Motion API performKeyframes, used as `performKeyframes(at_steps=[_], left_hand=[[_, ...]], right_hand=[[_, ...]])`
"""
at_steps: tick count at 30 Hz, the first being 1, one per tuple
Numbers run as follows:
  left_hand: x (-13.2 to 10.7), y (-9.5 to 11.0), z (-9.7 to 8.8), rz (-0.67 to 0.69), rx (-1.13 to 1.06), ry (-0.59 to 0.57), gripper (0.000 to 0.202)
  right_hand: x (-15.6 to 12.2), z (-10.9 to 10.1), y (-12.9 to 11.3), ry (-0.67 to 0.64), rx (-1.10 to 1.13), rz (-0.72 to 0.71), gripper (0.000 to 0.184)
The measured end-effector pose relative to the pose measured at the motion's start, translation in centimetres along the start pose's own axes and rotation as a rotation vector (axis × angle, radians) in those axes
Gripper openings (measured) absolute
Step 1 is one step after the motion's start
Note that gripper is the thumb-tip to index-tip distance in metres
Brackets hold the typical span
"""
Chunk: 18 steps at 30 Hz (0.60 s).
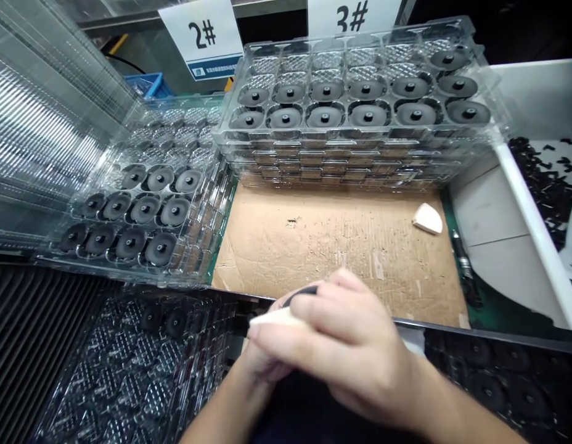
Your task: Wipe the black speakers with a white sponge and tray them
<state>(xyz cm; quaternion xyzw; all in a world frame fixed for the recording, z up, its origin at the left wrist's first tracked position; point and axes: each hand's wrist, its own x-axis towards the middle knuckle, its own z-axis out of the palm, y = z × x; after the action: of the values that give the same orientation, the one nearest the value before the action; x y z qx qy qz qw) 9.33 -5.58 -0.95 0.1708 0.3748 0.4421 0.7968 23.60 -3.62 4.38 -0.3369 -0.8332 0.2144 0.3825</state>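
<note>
My right hand [346,339] is closed, with a pale white piece [275,317] between thumb and fingers, its tip poking out to the left. Beneath it, my left hand [267,367] is mostly covered; it is wrapped round a dark part with a curved edge [304,292]. Only that rim shows, so the part's full shape is hidden. The two hands are together, just past the near edge of the cardboard sheet [262,246]. On the cardboard's right side lies a white wedge-shaped block [427,219].
Clear plastic trays [332,148] with black round parts [325,116] are stacked at the back. Another tray stack [193,246] stands left, more trays [142,370] below. A black pen-like tool [465,268] lies right, beside a white bin [529,216] with small black pieces [545,185].
</note>
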Motion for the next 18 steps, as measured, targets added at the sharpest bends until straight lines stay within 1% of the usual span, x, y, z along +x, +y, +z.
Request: performKeyframes(at_steps=[1, 2, 5, 7, 9, 11, 12, 14, 16, 17, 18], left_hand=[[0.1, 0.0, -0.1, 0.003, 0.002, -0.006, 0.051], [0.1, 0.0, -0.3, -0.001, -0.008, -0.038, 0.056], [0.1, 0.4, -1.3, 0.008, -0.082, -0.111, 0.065], [0.0, 0.6, -1.9, 0.024, -0.137, -0.132, 0.065], [0.0, 0.8, -2.3, 0.03, -0.164, -0.139, 0.062], [0.0, 0.8, -2.3, 0.023, -0.179, -0.149, 0.06], [0.1, 0.8, -2.2, 0.017, -0.182, -0.152, 0.059], [0.3, 0.8, -1.8, 0.004, -0.179, -0.159, 0.058], [0.5, 0.6, -1.3, -0.002, -0.171, -0.155, 0.059], [0.5, 0.5, -1.1, 0.001, -0.164, -0.144, 0.059], [0.6, 0.4, -1.0, 0.007, -0.155, -0.134, 0.058]], right_hand=[[-0.1, 0.1, 0.5, 0.011, 0.055, 0.027, 0.028], [-0.4, 0.0, 1.3, 0.018, 0.084, 0.1, 0.026], [-2.5, 0.3, 4.1, 0.015, 0.066, 0.408, 0.023], [-4.7, 1.4, 5.7, -0.002, 0.04, 0.554, 0.023], [-7.0, 3.2, 6.9, -0.053, 0.041, 0.613, 0.023], [-8.5, 4.8, 7.5, -0.093, 0.055, 0.62, 0.023], [-8.8, 5.1, 7.6, -0.097, 0.059, 0.621, 0.022], [-8.3, 4.7, 7.0, -0.064, 0.055, 0.645, 0.023], [-6.5, 3.2, 5.5, 0.059, 0.046, 0.676, 0.023], [-5.4, 2.4, 4.4, 0.146, 0.041, 0.671, 0.023], [-4.2, 1.7, 3.1, 0.232, 0.038, 0.637, 0.023]])
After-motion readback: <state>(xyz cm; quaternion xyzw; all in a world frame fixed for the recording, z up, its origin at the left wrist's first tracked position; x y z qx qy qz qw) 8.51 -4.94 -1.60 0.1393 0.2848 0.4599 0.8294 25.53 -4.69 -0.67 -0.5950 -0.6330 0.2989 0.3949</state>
